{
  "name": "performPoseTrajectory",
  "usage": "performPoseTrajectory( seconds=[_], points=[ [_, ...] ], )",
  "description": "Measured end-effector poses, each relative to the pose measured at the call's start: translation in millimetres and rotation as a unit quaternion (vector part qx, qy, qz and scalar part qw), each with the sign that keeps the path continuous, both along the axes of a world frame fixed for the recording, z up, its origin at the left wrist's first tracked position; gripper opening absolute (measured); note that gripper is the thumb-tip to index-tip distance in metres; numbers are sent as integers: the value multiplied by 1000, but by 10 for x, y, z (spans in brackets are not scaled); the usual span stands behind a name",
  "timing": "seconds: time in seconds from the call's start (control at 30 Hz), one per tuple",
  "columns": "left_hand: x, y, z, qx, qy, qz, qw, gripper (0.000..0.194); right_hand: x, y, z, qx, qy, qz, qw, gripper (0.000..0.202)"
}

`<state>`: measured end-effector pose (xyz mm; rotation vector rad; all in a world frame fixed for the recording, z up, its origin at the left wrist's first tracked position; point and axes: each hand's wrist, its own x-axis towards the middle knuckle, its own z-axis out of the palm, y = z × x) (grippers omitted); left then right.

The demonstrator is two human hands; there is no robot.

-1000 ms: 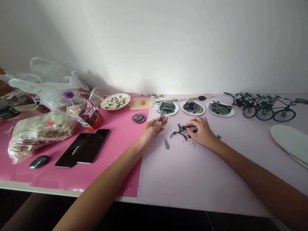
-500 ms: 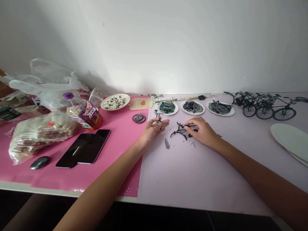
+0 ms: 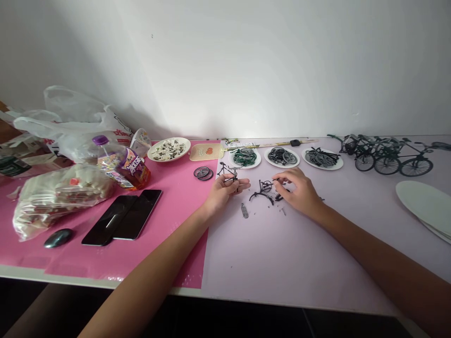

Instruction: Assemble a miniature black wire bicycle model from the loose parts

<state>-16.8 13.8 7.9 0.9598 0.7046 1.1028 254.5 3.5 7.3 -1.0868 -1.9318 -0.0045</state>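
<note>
My left hand (image 3: pixel 223 191) holds a small dark bicycle frame piece (image 3: pixel 229 172) between thumb and fingers. To its right, my right hand (image 3: pixel 296 190) pinches a small dark part (image 3: pixel 276 180) just above the table. Black curved parts (image 3: pixel 261 196) lie between the hands, and some are partly hidden under my right hand. A grey flat piece (image 3: pixel 244 211) and several tiny bits rest nearer the front. Two black wheels (image 3: pixel 203 173) lie overlapping to the left of my left hand.
Plates of green parts (image 3: pixel 244 158), black parts (image 3: pixel 282 157) and grey wheels (image 3: pixel 322 158) line the back. Assembled model bicycles (image 3: pixel 398 157) stand at right, near white plates (image 3: pixel 426 204). Two phones (image 3: pixel 136 216), a bottle (image 3: pixel 123 162) and a filled bag (image 3: pixel 66 192) occupy the left.
The frame piece in my left hand has turned and now points further left. My right hand has lifted a little, with a small dark part in its fingertips.
</note>
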Motion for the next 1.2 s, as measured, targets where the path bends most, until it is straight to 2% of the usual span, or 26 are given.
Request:
performPoseTrajectory(
  seconds=[0.2,0.33,0.47,0.6,0.9,1.07,1.2],
  points=[
    [49,-34,11,27,45,17,998,45,25,-6,-1,-19,19,14,1000,9],
    [70,-79,49,41,99,42,993,40,-10,-69,50,-98,89,19,991,4],
    [93,-128,56,83,175,54,980,35,-132,-183,113,-227,224,28,947,9],
    [137,-179,38,118,217,41,968,30,-306,-306,143,-302,251,64,917,16],
    [179,-257,41,173,226,-25,958,30,-455,-318,74,-315,268,101,905,29],
    [186,-297,76,180,224,-25,958,31,-450,-328,48,-308,273,91,907,32],
    [172,-319,106,199,276,-7,940,34,-457,-335,19,-316,273,97,903,35]
  ],
)
